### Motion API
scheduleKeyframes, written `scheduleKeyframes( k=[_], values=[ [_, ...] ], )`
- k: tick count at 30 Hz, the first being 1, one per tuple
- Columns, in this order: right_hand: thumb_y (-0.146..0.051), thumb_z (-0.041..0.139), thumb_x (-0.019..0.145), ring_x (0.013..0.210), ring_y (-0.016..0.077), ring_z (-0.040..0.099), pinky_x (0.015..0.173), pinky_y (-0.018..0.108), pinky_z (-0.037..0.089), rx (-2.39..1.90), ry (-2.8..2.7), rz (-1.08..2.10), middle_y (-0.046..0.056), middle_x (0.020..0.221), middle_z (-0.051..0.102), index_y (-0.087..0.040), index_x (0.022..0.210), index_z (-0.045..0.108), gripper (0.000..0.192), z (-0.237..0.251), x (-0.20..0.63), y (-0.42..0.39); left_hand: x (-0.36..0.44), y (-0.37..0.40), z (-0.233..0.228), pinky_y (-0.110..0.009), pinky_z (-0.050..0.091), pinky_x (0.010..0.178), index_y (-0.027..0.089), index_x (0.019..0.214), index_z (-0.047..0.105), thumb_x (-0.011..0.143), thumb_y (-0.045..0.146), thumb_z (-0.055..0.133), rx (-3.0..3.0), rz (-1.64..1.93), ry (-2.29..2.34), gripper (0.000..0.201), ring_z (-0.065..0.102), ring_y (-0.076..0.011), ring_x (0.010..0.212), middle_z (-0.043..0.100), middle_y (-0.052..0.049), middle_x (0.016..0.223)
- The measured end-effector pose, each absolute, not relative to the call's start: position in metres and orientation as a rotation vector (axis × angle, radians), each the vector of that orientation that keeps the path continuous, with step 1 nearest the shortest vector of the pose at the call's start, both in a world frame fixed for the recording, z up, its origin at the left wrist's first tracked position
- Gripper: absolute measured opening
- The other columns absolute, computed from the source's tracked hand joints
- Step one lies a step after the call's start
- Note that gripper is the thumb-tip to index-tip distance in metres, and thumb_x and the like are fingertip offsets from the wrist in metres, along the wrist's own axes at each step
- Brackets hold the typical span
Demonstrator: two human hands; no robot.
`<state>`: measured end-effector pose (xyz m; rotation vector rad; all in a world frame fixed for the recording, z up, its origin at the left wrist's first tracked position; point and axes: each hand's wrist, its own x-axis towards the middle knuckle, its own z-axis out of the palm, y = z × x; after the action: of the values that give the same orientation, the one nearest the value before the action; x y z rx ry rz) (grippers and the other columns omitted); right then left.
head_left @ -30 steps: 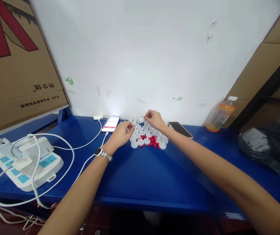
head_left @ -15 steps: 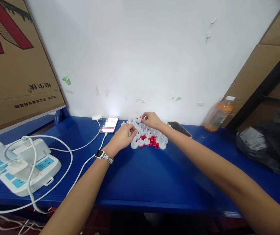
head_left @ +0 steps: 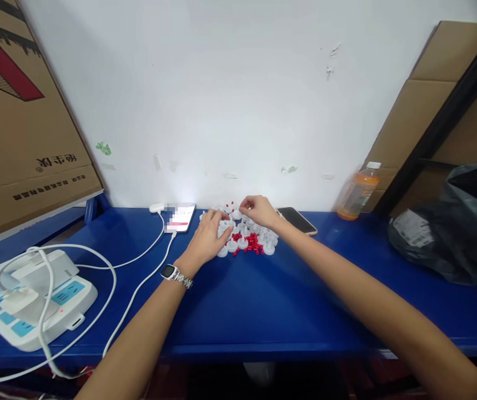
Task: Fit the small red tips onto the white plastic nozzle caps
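Both hands had drifted slightly leftward over the pile since the earlier frame; the left hand (head_left: 208,240) lay flat and loosely open on the white caps (head_left: 242,236), while the right hand (head_left: 257,210) pinched something too small to identify. Loose red pieces (head_left: 251,243) just before its fingers suggested much remained unassembled on the table (head_left: 263,311)
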<state>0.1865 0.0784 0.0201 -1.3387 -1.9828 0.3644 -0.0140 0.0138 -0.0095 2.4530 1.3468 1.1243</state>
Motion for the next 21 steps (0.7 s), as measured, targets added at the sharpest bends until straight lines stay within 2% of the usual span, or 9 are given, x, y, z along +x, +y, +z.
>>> scheduleKeyframes(
  k=[4,8,10,15,18,21],
  values=[
    [-0.030,0.067,0.080,0.071,0.0149,0.062,0.068,0.027,0.046,-1.072,-1.814,0.659,0.004,0.078,0.072,-0.016,0.083,0.069,0.014,0.019,0.193,0.035,-0.004,0.002,-0.004,-0.044,0.041,0.106,0.024,0.133,0.048,0.092,0.042,0.058,2.471,1.179,1.219,0.046,0.050,-0.0280,0.125,0.054,-0.011,0.133],
    [-0.035,0.064,0.084,0.064,0.0136,0.057,0.064,0.028,0.043,-1.040,-1.799,0.727,0.001,0.074,0.070,-0.017,0.085,0.068,0.018,0.006,0.198,0.000,0.002,-0.002,-0.001,-0.043,0.044,0.101,0.024,0.121,0.059,0.095,0.044,0.054,2.491,0.998,1.074,0.033,0.057,-0.0272,0.115,0.064,-0.009,0.121],
    [-0.033,0.061,0.087,0.068,0.0145,0.057,0.067,0.029,0.043,-1.088,-1.863,0.617,0.002,0.077,0.069,-0.018,0.089,0.068,0.017,0.001,0.202,-0.010,0.000,0.000,-0.002,-0.042,0.045,0.099,0.023,0.116,0.062,0.095,0.046,0.052,2.474,0.947,1.050,0.033,0.060,-0.0268,0.112,0.066,-0.009,0.116],
    [-0.029,0.063,0.089,0.091,0.0213,0.055,0.086,0.038,0.036,-1.152,-2.314,0.079,0.004,0.088,0.066,-0.021,0.088,0.068,0.010,-0.003,0.208,-0.020,-0.009,0.007,-0.006,-0.042,0.047,0.097,0.022,0.119,0.061,0.095,0.053,0.050,2.447,0.931,1.138,0.040,0.059,-0.0262,0.112,0.065,-0.010,0.119],
    [-0.032,0.062,0.091,0.095,0.0234,0.053,0.085,0.038,0.033,-1.202,-2.456,-0.100,0.007,0.091,0.064,-0.020,0.090,0.068,0.014,-0.005,0.207,-0.021,-0.011,0.008,-0.006,-0.042,0.048,0.094,0.022,0.119,0.061,0.095,0.057,0.049,2.441,0.905,1.173,0.044,0.059,-0.0258,0.109,0.064,-0.010,0.118],
    [-0.029,0.060,0.093,0.095,0.0238,0.052,0.084,0.038,0.032,-1.219,-2.503,-0.150,0.008,0.091,0.063,-0.019,0.091,0.068,0.013,-0.010,0.205,-0.020,-0.011,0.007,-0.006,-0.042,0.048,0.094,0.023,0.118,0.061,0.095,0.057,0.048,2.461,0.880,1.175,0.043,0.059,-0.0253,0.107,0.064,-0.009,0.115]
  ],
)
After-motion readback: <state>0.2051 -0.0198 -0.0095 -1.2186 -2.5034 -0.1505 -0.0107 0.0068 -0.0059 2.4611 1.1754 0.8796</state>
